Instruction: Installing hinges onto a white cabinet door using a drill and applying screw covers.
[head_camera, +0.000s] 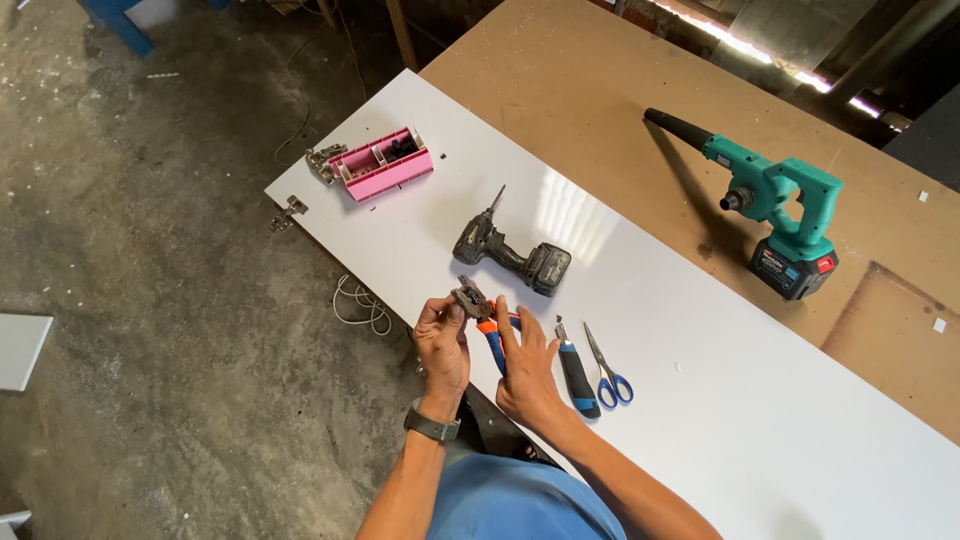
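Note:
My left hand (441, 345) pinches a small metal cabinet hinge (468, 297) above the near edge of a long white board (700, 360). My right hand (527, 365) hovers beside it with fingers spread, over pliers with orange and blue handles (490, 328) lying on the board. A grey watch sits on my left wrist. A dark cordless drill (510, 255) lies just beyond the hinge. A utility knife (577, 375) and blue-handled scissors (608, 372) lie to the right of my right hand.
A pink parts box (385, 165) with two more hinges (322, 163) beside it sits at the board's far corner. A teal cordless blower (775, 205) rests on the brown bench (560, 80). A white cord coil (362, 305) lies on the concrete floor.

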